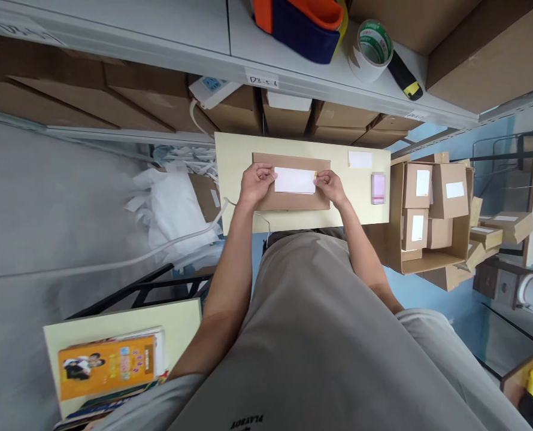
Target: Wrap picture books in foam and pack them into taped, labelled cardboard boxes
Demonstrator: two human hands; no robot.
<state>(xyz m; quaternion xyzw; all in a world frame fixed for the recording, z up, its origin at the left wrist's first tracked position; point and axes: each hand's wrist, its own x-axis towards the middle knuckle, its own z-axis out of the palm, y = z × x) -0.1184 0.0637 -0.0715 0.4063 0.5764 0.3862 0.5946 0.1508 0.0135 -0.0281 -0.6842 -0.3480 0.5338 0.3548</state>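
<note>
A flat brown cardboard parcel [291,200] lies on a small pale table [235,155]. A white label [294,180] sits on top of the parcel. My left hand [256,182] has its fingers curled and pinches the label's left end. My right hand [330,185] pinches the label's right end, where a small yellow tab shows. Both hands rest on the parcel.
A second white label [360,159] and a pink phone [378,187] lie on the table's right part. An open carton [428,263] of labelled small boxes stands to the right. A tape roll [371,49] sits on the shelf above. White bags [172,203] pile at left; books [109,366] lie near left.
</note>
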